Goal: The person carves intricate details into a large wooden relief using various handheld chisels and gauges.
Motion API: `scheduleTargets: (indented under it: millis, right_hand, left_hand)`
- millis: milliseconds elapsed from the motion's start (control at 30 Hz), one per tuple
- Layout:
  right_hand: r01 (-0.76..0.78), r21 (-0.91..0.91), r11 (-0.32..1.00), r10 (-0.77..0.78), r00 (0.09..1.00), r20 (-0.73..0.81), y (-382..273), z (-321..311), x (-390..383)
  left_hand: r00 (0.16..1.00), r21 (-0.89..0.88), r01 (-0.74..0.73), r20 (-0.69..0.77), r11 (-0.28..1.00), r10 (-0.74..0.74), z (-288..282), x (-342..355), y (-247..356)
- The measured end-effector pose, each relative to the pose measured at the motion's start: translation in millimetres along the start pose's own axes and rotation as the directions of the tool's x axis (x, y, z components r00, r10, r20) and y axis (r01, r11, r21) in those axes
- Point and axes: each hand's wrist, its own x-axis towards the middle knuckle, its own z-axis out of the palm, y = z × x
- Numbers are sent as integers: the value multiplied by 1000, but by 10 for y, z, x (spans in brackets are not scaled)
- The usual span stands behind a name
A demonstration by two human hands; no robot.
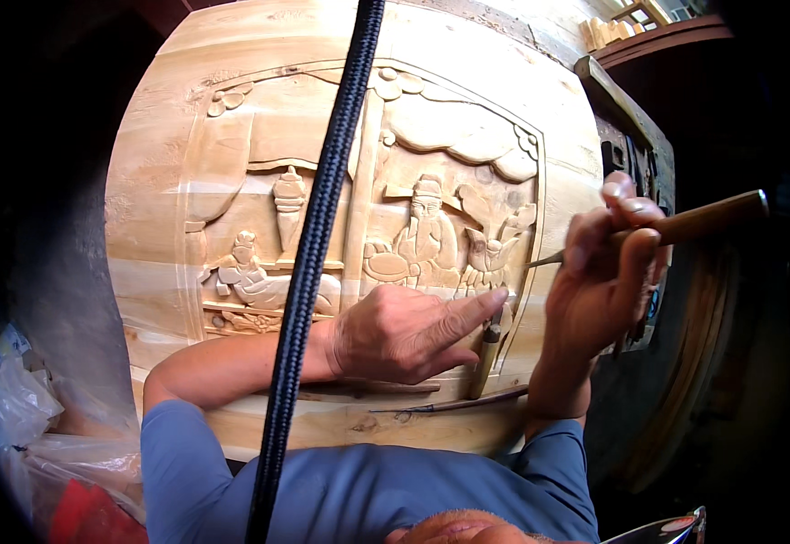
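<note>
A wooden panel (164,172) carved in relief lies in front of me. A seated bearded figure (426,231) and a smaller reclining figure (245,263) stand out from it. At the panel's right, my right hand (603,272) grips a carving chisel (712,218). The chisel's thin blade points left, close to the carved frame line; I cannot tell whether it touches the wood. My left hand (413,335) rests over the lower middle of the carving, holding nothing visible. Its index finger reaches right, while the other fingers are loosely bent and partly hidden.
Beside the left fingertips lies a light-handled tool (484,363). A slender dark tool (454,402) and a brown stick (395,388) lie along the near edge. A black braided cord (322,199) crosses the view. Plastic bags (19,399) sit at lower left, a tool bench (630,118) at right.
</note>
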Motion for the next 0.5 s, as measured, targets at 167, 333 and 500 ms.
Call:
scheduleTargets:
  millis: [167,333,500]
  right_hand:
    - [-97,10,995,97,995,4,107,326,-106]
    - [-204,122,971,209,978,-26,86,534,-35]
    - [-223,81,971,216,973,84,147,495,-55]
  left_hand:
    - [976,-134,202,113,970,-188,14,-25,-44]
    - [971,-194,235,79,952,-224,-2,104,-118]
    - [945,-219,322,131,921,-299,-130,128,-90]
